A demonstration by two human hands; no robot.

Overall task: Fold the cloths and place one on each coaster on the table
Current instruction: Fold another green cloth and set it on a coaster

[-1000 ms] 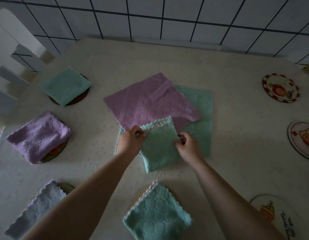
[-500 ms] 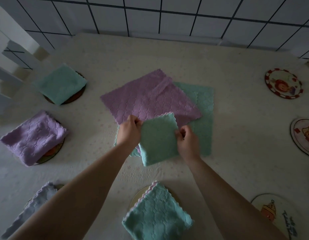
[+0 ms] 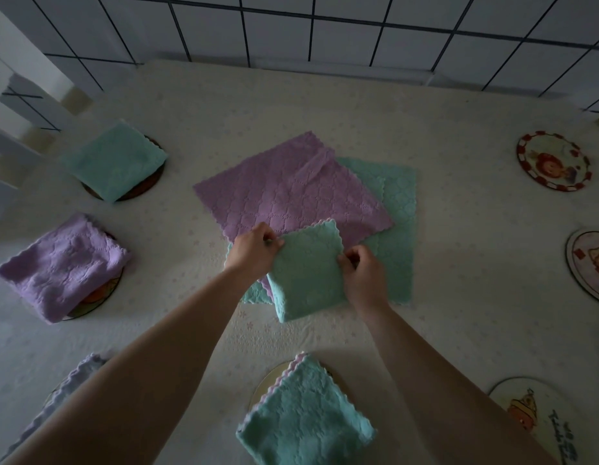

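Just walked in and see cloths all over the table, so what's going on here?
A person is folding cloths and setting one on each coaster. The left hand and right hand pinch opposite edges of a folded green cloth over the table. Beneath it, a purple cloth and another green cloth lie unfolded. Four coasters on the left and near side already carry folded cloths. Three on the right are bare, including the red-rimmed coaster.

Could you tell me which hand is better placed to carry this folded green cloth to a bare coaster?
Probably the right hand: it already pinches the folded green cloth, and the bare coasters lie on the right.
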